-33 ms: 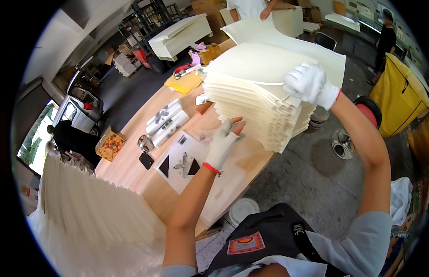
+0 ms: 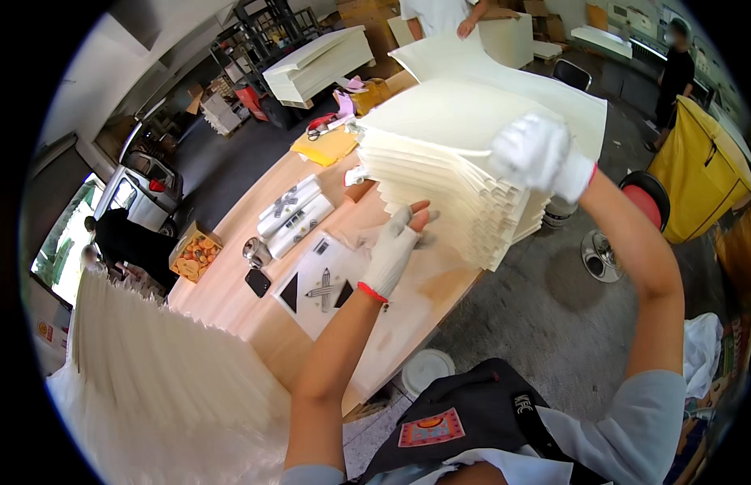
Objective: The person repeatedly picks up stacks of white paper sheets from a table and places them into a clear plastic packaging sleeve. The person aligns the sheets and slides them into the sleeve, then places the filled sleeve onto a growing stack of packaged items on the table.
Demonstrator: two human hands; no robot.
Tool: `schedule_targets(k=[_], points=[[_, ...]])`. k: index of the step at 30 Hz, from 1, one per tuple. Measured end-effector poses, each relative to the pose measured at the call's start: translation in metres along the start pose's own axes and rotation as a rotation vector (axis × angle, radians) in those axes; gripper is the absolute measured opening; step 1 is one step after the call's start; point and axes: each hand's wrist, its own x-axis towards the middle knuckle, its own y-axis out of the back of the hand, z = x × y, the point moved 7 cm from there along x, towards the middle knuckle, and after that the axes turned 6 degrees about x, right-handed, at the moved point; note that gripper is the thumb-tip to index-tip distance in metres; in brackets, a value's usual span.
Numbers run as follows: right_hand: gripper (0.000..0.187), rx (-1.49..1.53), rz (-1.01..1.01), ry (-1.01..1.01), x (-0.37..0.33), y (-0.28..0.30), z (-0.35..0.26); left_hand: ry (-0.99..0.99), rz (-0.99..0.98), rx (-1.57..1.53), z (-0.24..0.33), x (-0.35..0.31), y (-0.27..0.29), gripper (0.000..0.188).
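The left hand [image 2: 398, 246], in a white knit glove with a red cuff and bare fingertips, is loosely spread before the near face of a tall stack of cream, flexible sheets [image 2: 448, 117]. Contact with the stack cannot be confirmed; the fingertips partly overlap one another. The right hand [image 2: 541, 153], similarly gloved, is curled at the stack's near right corner. Motion blur hides its fingers; whether it pinches a sheet edge cannot be told. It also covers part of that corner.

The stack stands on a pale wooden desk [image 2: 222, 295], beyond the left hand and left of the right. Just left of the left hand lies a flat white printed package with black triangles [image 2: 315, 307], its near right part obscured by glove and forearm. Beyond the stack, a co-worker's hand [image 2: 466, 29] is visible; the co-worker's head is cut off. Left of the left forearm, a translucent whitish fanned pile [image 2: 165, 388] is indistinct below.
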Motion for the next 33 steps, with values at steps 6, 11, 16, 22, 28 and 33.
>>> schedule_targets(k=[6,11,16,22,28,33], points=[[0.032,0.289,0.029,-0.028,0.024,0.034,-0.096,0.178,0.115,-0.302,0.027,0.001,0.005,0.032],[0.057,0.674,-0.330,-0.858,-0.043,-0.026,-0.024,0.425,0.072,0.030,0.056,-0.048,0.078,0.039],[0.048,1.419,0.135,-0.857,-0.021,-0.065,-0.105,-0.003,-0.061,0.789,0.058,-0.076,0.030,0.056],[0.039,1.016,-0.043,-0.832,-0.035,-0.083,-0.127,0.111,-0.172,0.336,-0.006,-0.098,0.001,0.087],[0.019,0.527,-0.463,-0.361,-0.034,-0.059,-0.139,-0.110,0.076,-0.411,-0.002,-0.103,0.132,0.053],[0.019,0.558,-0.877,-0.290,-0.022,-0.102,-0.170,0.014,0.049,0.490,-0.011,-0.136,0.053,0.055]])
